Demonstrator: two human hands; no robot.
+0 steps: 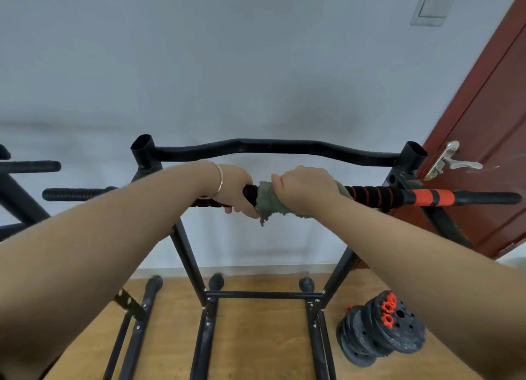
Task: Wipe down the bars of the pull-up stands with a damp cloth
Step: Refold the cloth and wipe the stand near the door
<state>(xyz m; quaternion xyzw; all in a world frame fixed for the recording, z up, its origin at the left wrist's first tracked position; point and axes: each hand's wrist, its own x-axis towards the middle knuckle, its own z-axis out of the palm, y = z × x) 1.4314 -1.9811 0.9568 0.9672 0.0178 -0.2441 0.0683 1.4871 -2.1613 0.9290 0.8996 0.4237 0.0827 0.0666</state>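
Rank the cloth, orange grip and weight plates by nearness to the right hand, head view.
1. cloth, gripped in the right hand on the bar.
2. orange grip, farther right along that bar.
3. weight plates, down on the floor, lower right.

Stacked weight plates (381, 331) lie on the wood floor (256, 337) at four o'clock. Red-brown door (489, 123) with lever handle (452, 161) at three o'clock.

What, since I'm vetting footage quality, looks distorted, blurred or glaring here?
Head view: wide-angle distortion tilts the door at the edge; soft even light, no strong glare; left hand, right hand, cloth and bar fairly sharp; weights slightly blurred.
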